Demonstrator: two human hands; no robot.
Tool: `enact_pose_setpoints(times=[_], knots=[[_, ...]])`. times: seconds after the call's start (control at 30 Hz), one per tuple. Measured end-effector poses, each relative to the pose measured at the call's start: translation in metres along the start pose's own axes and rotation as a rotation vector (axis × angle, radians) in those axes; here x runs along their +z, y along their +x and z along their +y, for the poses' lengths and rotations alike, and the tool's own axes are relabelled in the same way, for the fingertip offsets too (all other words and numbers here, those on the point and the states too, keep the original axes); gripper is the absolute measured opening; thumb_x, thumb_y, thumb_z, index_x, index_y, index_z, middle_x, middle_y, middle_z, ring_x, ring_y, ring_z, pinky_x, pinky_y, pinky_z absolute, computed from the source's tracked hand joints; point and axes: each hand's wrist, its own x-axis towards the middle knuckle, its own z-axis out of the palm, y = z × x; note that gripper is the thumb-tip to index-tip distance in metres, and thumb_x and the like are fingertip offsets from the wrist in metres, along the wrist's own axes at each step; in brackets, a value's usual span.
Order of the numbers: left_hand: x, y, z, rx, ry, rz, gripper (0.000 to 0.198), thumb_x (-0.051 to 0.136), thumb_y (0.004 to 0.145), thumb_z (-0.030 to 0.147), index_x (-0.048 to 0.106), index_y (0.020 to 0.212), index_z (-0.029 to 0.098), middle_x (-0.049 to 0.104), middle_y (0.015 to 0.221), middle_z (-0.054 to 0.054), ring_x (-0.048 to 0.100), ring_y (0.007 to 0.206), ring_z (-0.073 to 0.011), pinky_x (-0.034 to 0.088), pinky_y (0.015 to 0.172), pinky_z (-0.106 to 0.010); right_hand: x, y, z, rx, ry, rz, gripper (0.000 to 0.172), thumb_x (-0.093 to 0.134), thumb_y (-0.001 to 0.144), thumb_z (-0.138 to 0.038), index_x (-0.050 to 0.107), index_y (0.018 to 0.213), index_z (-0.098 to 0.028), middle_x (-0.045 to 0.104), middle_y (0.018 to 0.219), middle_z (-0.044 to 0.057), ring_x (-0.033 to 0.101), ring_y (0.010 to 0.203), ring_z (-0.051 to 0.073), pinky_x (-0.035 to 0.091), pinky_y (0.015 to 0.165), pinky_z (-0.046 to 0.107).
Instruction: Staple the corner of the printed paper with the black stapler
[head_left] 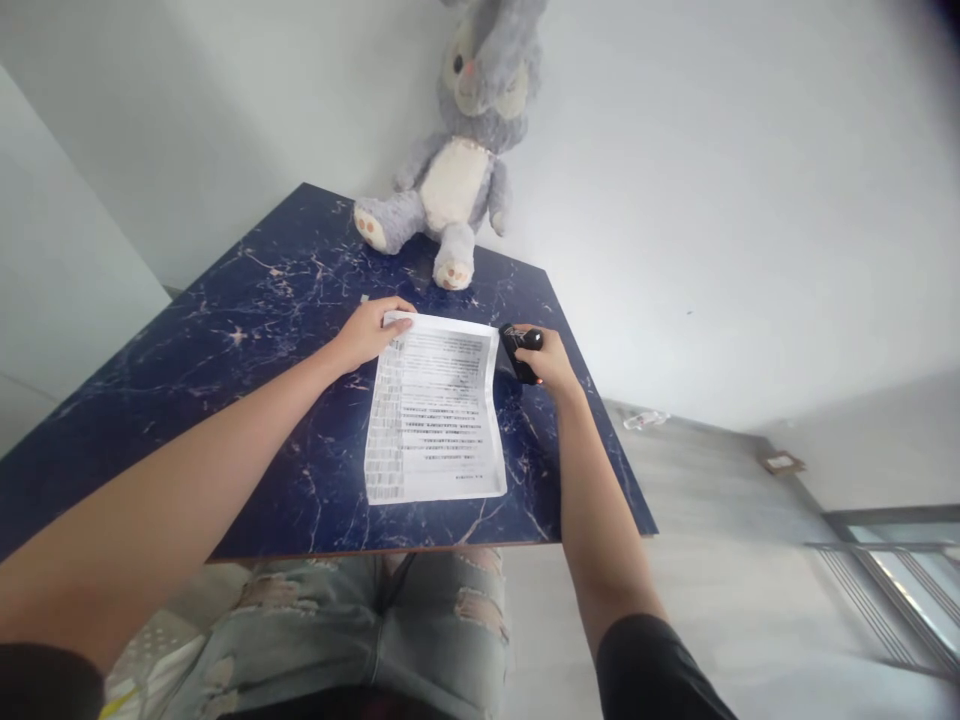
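A printed sheet of paper (439,412) lies on the dark blue marbled table (247,340). My left hand (369,330) rests on the sheet's far left corner, fingers curled down on its edge. My right hand (551,362) is closed round a small black stapler (519,350) at the sheet's far right corner. The stapler's tip touches or sits just beside the paper's edge.
A grey and white plush rabbit (459,170) sits at the table's far edge against the white wall. The table's near edge runs above my knees in ripped jeans (375,630). Pale floor and a window frame (885,560) lie to the right.
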Motion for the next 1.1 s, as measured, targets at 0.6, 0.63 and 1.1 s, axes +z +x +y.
enact_pose_setpoints(times=[0.6,0.63,1.1], knots=[[0.002,-0.001,-0.002,-0.019,-0.078,0.014,0.032,0.075,0.085,0.04,0.08,0.105,0.016,0.078,0.099,-0.007,0.067,0.084,-0.0197,0.053,0.081,-0.031,0.007,-0.008,-0.03,-0.199,-0.264,-0.191,0.019,0.061,0.072,-0.026,0.069,0.086,-0.015,0.069,0.078,0.003,0.06,0.071,0.02,0.043,0.069,0.029],[0.002,-0.001,-0.002,-0.017,-0.077,0.019,0.031,0.076,0.085,0.039,0.08,0.105,0.016,0.078,0.099,-0.007,0.068,0.084,-0.0196,0.053,0.081,-0.031,0.007,-0.009,-0.031,-0.189,-0.255,-0.186,0.018,0.063,0.073,-0.028,0.068,0.085,-0.015,0.067,0.076,0.002,0.058,0.07,0.019,0.041,0.068,0.029],[0.004,0.001,-0.009,-0.043,-0.013,0.062,0.028,0.074,0.087,0.037,0.081,0.106,0.017,0.078,0.098,-0.006,0.068,0.087,-0.0202,0.054,0.085,-0.033,0.006,-0.011,-0.043,-0.203,-0.228,-0.14,0.025,0.061,0.07,-0.027,0.069,0.091,-0.016,0.071,0.085,0.004,0.061,0.075,0.021,0.044,0.073,0.031]])
